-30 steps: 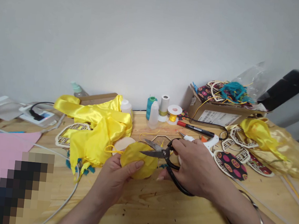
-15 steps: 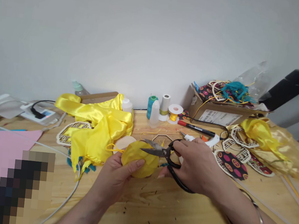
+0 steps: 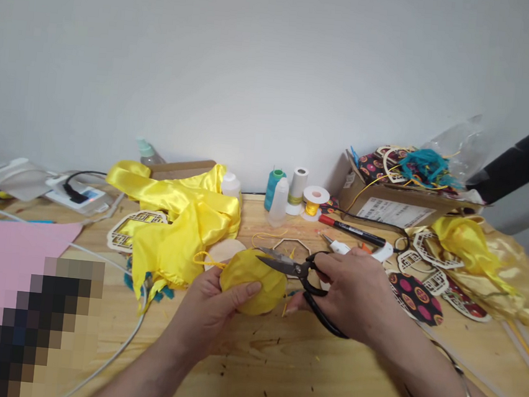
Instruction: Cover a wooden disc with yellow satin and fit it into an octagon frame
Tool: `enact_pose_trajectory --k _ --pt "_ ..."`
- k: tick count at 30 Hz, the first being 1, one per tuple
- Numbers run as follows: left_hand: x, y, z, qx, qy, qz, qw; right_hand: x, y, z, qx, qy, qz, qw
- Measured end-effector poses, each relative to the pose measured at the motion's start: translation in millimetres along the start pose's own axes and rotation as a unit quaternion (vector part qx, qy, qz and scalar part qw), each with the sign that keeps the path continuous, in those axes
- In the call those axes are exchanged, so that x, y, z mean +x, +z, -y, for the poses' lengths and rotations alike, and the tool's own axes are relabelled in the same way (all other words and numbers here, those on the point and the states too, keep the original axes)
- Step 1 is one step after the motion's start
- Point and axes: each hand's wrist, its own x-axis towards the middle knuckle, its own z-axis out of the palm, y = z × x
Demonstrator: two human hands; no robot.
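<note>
My left hand (image 3: pixel 221 300) grips a round yellow fabric-covered disc (image 3: pixel 256 288), thumb pressed on its face. A loop of yellow cord (image 3: pixel 209 260) sticks out at the disc's left edge. In my right hand (image 3: pixel 349 291) is a pair of black-handled scissors (image 3: pixel 302 271), fingers wrapped round the handles. The blades are slightly apart and lie over the disc's upper edge; whether cloth is between them I cannot tell. Yellow satin cloth (image 3: pixel 178 215) is heaped left of the disc. Behind my right hand, a white glue gun (image 3: pixel 338 246) lies partly hidden.
Thread spools (image 3: pixel 298 186) and a small squeeze bottle (image 3: pixel 279 203) stand by the wall. A cardboard box (image 3: pixel 389 210) of scraps is at the back right. Wooden lattice frames (image 3: pixel 437 249) and a patterned disc (image 3: pixel 416 297) lie right; a white cable (image 3: pixel 133 329) crosses the left.
The whole view has shifted a little, so everything sits slightly further right. The scissor blades look a bit closer together; both hands keep their grip on the disc and the scissors.
</note>
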Motion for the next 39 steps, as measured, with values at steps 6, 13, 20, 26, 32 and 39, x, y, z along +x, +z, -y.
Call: enact_pose_trajectory --k 6,13,20,26,32,39 --pt "-1.4 1.1 -0.8 -0.007 -0.001 -0.006 1.000 0.7 1.7 -2.4 -0.025 -0.013 -0.027 0.999" --pt "-1.4 1.8 -0.6 0.006 0.004 -0.022 1.000 2.3 1.1 -5.8 -0.029 -0.030 -0.061 0.997" --pt "0.7 0.5 0.5 0.001 -0.004 -0.066 0.998 3.5 1.5 -4.5 0.010 0.033 0.015 0.999" --pt "-3.6 12.3 -8.4 -0.001 -0.028 -0.053 0.998 12.8 -17.1 -7.9 0.146 0.092 0.130 0.976" --pt "-0.8 12.6 -11.5 0.008 -0.085 -0.055 0.995 29.6 -11.5 -15.5 0.306 0.136 0.142 0.932" --pt "2.0 -3.0 -3.7 0.006 -0.063 -0.033 0.997 26.9 8.3 -18.4 0.350 0.068 0.129 0.926"
